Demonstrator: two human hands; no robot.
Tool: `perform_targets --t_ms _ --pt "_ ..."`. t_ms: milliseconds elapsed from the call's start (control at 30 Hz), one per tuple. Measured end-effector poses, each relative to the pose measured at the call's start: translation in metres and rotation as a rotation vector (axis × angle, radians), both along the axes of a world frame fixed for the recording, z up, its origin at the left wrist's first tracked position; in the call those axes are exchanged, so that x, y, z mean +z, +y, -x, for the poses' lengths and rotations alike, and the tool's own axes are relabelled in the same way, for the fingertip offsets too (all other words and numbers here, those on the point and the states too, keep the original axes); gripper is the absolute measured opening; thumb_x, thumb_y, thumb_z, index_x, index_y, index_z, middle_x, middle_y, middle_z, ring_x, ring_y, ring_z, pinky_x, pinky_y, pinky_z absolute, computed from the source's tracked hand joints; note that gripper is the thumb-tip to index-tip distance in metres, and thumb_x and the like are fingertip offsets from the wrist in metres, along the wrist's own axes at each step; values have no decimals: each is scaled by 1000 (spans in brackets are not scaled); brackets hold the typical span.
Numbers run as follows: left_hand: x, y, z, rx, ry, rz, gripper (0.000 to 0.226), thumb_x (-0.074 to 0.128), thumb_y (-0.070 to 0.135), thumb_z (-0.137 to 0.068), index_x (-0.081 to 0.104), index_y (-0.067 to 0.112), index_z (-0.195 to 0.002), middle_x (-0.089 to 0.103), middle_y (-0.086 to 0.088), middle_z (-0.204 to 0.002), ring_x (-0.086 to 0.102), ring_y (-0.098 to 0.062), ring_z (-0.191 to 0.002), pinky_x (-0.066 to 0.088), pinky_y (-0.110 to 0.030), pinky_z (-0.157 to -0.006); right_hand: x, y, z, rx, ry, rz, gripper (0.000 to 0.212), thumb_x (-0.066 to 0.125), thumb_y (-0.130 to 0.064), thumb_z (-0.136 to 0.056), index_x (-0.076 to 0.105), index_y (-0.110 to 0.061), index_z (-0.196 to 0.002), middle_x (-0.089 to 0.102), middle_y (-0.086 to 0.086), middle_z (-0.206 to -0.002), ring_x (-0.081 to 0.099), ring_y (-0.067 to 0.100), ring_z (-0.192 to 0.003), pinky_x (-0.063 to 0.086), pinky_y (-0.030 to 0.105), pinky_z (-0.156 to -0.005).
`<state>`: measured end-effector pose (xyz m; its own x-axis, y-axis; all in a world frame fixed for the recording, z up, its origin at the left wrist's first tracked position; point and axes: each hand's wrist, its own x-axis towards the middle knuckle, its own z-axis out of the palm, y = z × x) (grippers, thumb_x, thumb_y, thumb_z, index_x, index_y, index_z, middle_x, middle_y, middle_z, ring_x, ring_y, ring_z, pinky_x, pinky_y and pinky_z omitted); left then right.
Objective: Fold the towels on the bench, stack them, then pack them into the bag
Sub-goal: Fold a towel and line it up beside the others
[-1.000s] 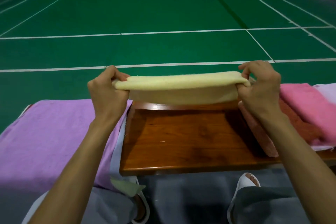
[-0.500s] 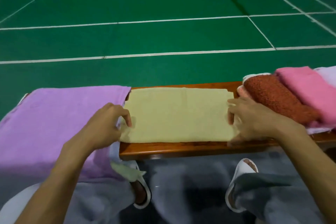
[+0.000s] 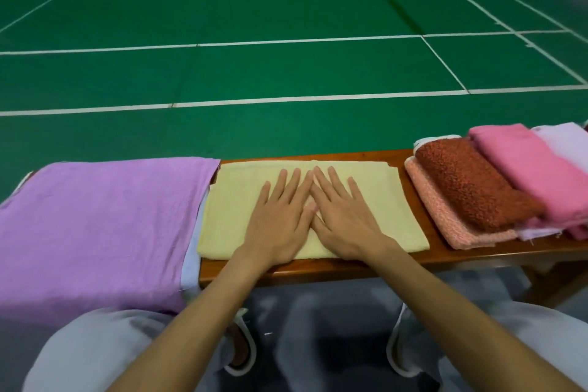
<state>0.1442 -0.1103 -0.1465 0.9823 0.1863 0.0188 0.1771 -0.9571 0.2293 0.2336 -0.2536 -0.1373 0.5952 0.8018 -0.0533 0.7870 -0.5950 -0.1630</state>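
Observation:
A folded pale yellow towel [image 3: 381, 200] lies flat on the wooden bench [image 3: 318, 270]. My left hand [image 3: 280, 216] and my right hand [image 3: 343, 216] rest side by side on its middle, palms down, fingers straight and spread. A purple towel [image 3: 95, 226] lies spread over the bench's left end, with a pale blue layer [image 3: 191, 264] showing under its right edge. At the right sit a rust-red towel [image 3: 467, 184], a salmon towel [image 3: 445, 223] under it, a pink towel [image 3: 534, 175] and a lilac one [image 3: 563, 143]. No bag is in view.
Beyond the bench stretches a green court floor [image 3: 286, 9] with white lines. My knees in grey trousers [image 3: 95, 344] and white shoes [image 3: 245, 344] are below the bench's front edge. A bench leg [image 3: 547, 280] stands at the right.
The yellow towel was held up stretched between both hands, then laid on the bench. Both hands have let go of its ends and moved to its middle, lying flat.

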Motion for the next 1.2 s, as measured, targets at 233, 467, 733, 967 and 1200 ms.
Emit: perform_targets --t_ms 233,467,733,967,1200 --pt "-5 70 27 198 48 -39 83 -8 65 -93 -4 24 -165 -12 2 -172 -16 -19 -158 -10 -42 -127 -9 -58 -54 -252 -49 30 82 -1 -63 -98 -5 -15 -164 -12 2 -171 -16 23 -157 -2 47 -128" --pt "-3 72 29 228 57 -40 86 -11 69 -90 -8 24 -164 -16 2 -171 -22 -20 -156 -12 -44 -127 -6 -62 -53 -326 0 -91 88 19 -63 -100 -5 -4 -162 -8 13 -171 -5 28 -158 5 42 -129" --pt "20 23 13 64 -44 -34 78 2 70 -98 -3 31 -165 -14 5 -171 -23 -18 -156 -10 -45 -128 25 -49 -42 -675 -104 -114 84 58 -69 -88 50 3 -130 54 22 -136 49 38 -126 44 44 -99" --pt "1 -26 -5 -91 52 -71 69 12 68 -103 -8 39 -163 -20 6 -170 -26 -20 -155 -8 -49 -128 38 -48 -54 -622 150 -221 40 64 -41 -96 62 -7 -116 68 11 -113 64 33 -105 47 36 -77" --pt "9 -51 -17 -73 52 59 69 0 68 -100 -5 40 -163 -15 10 -170 -23 -14 -156 -12 -42 -127 55 -71 -73 -712 508 -631 32 66 -13 -88 49 -10 -115 62 8 -111 61 29 -105 51 43 -89"
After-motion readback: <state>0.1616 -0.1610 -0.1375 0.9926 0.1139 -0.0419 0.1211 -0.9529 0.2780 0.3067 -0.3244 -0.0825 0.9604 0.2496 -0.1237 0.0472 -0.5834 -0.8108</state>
